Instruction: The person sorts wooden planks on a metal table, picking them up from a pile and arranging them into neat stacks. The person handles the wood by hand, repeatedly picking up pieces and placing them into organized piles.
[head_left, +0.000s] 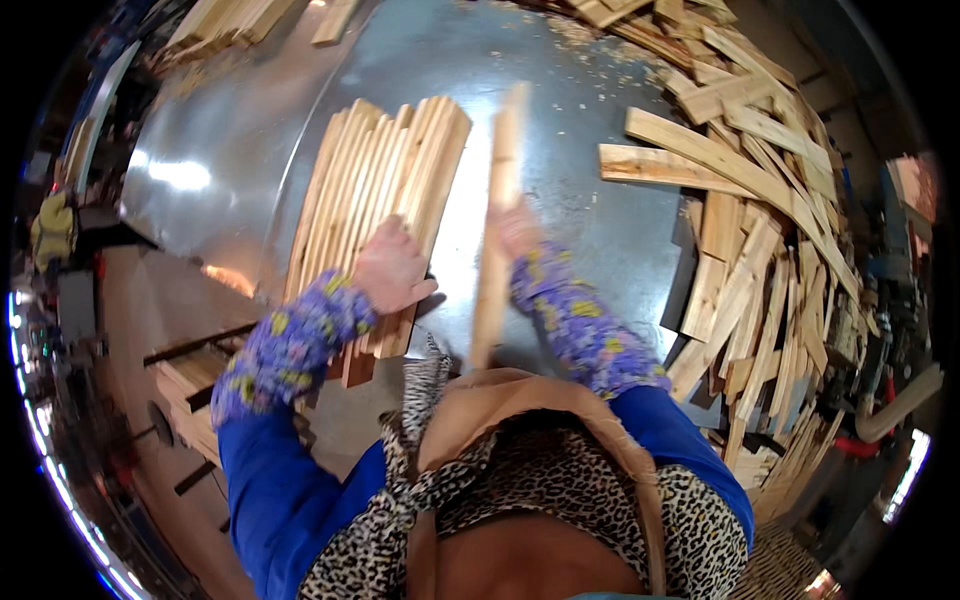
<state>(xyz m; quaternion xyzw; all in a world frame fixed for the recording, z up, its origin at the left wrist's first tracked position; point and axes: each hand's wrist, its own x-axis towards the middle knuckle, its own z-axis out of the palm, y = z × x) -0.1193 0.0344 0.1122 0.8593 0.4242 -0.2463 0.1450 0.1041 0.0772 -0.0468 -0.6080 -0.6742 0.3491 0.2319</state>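
A row of narrow wooden boards (pixel 345 215) stands side by side on the metal tabletop, left of centre. My left hand (pixel 390 265) lies over the near part of this row, its fingers bent over the boards and the thumb out at the right edge. Just to the right, my right hand (pixel 516 232) is closed on a single long wooden board (pixel 493 290), which points away from me. That board and hand are smeared by motion. Some of the right fingers are hidden behind the board.
The shiny metal table (pixel 570 100) carries a heap of loose boards (pixel 745 190) along its right side. Wood chips (pixel 590 45) lie at the far side. More stacked boards (pixel 225 25) sit at the far left, and a rack with wood (pixel 190 385) stands below at left.
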